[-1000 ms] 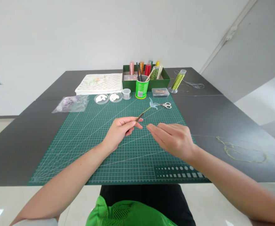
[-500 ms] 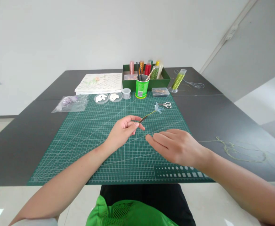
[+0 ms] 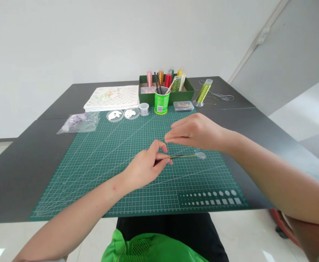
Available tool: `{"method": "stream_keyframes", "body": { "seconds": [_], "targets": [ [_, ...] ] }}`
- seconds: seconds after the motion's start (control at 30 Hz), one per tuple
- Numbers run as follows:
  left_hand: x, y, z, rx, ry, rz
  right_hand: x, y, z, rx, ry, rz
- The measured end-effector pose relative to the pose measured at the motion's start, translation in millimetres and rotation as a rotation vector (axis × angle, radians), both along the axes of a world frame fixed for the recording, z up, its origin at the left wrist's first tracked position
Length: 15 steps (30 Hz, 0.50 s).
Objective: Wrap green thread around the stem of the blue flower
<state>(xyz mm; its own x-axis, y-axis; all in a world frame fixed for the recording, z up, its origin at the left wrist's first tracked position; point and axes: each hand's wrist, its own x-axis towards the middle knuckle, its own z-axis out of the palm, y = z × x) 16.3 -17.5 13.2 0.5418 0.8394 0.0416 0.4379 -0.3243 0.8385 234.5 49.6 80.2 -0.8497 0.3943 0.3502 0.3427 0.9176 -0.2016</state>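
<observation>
My left hand (image 3: 145, 165) is closed around the thin stem of a pale blue artificial flower (image 3: 200, 155). The stem (image 3: 182, 156) points right, dark near my fingers and yellow-green toward the petals. Above it, my right hand (image 3: 195, 133) is closed in a pinch, its fingertips just over my left fingers. A fine thread, barely visible, seems to run from the stem up to that pinch. Both hands are over the green cutting mat (image 3: 94, 174).
Behind the mat stand a green can (image 3: 162, 103) with sticks, a dark green box (image 3: 182, 95) of thread spools, and a clear case (image 3: 183, 106). A green spool (image 3: 204, 92) stands right. Petal dishes (image 3: 115, 116), a lidded tub (image 3: 144, 109), white sheets (image 3: 94, 105) and a plastic bag (image 3: 79, 122) are left.
My right hand has risen from beside my left hand to above it. The flower has swung down from pointing up and away to lying nearly level. The scissors are now hidden behind my right hand.
</observation>
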Motion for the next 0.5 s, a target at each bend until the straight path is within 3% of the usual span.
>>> {"method": "stream_keyframes", "body": {
  "seconds": [0.2, 0.37, 0.5],
  "targets": [
    [-1, -5, 2.7, 0.03, -0.046, -0.038, 4, 21, -18.7, -0.475, 0.134, -0.073],
    [-2, -8, 5.5, 0.045, -0.127, -0.066, 6, 17, -43.3, -0.634, 0.234, -0.149],
    [-4, -10, 4.3, 0.199, -0.177, -0.005, 10, 5, -65.6, -0.718, 0.285, -0.196]
  ]
}}
